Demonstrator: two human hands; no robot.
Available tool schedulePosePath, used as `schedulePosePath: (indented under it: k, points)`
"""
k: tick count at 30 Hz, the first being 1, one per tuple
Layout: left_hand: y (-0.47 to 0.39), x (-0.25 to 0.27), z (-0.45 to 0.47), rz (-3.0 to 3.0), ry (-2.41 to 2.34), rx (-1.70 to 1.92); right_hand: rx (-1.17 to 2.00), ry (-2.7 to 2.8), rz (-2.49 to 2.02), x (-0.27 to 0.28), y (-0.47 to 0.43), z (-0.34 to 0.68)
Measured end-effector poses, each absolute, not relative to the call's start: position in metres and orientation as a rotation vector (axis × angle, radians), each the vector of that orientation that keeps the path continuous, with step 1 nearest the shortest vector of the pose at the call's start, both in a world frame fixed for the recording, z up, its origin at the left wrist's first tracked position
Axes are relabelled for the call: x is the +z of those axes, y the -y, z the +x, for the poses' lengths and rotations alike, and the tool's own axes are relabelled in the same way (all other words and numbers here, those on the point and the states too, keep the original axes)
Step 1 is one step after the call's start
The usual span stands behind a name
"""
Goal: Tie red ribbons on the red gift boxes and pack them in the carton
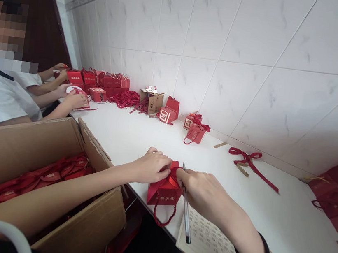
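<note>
At the table's front edge stands a small red gift box with gold lettering and a twisted cord handle hanging down its front. Across its top lies a red ribbon. My left hand is closed over the top from the left, its fingers pinching the ribbon. On the other side, my right hand pinches the ribbon too, and a clear pen with a black end is tucked in its grip. The fingers partly hide the ribbon's knot.
A cardboard carton of red boxes stands at left. A handwritten notebook lies at the front edge. Finished-looking boxes, a loose ribbon bow and a ribbon pile line the wall. Co-workers' hands handle boxes further left.
</note>
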State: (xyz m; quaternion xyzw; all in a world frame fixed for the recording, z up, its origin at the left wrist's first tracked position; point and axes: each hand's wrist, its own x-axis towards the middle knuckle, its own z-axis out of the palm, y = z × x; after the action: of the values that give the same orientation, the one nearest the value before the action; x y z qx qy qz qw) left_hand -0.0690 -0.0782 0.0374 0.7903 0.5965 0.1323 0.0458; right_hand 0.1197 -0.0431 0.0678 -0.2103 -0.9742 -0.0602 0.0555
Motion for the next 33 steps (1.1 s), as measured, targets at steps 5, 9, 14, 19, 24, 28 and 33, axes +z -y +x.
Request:
schedulePosePath:
  k: [5,9,14,19,24,28,33]
  points:
    - [0.078,0.038,-0.068,2.419,-1.828,0.396,-0.188,2.976,-0.643,0.067,0.045,0.119]
    - [0.076,0.034,-0.072,2.428,-1.869,0.417,-0.07,2.904,-0.666,0.071,0.039,0.123]
    - [0.076,0.03,-0.077,2.381,-1.88,0.505,-0.138,2.776,-1.194,0.074,0.008,0.129]
    - [0.075,0.028,-0.077,2.372,-1.828,0.559,-0.141,2.981,-1.385,0.047,-0.018,0.122]
    - [0.075,0.028,-0.077,2.374,-1.829,0.563,-0.059,3.095,-1.298,0.021,-0.023,0.112]
    - [0.075,0.028,-0.077,2.381,-1.822,0.571,-0.077,3.051,-1.327,0.024,-0.022,0.113]
    - [0.075,0.03,-0.076,2.39,-1.808,0.58,-0.067,2.858,-1.2,0.055,-0.001,0.117]
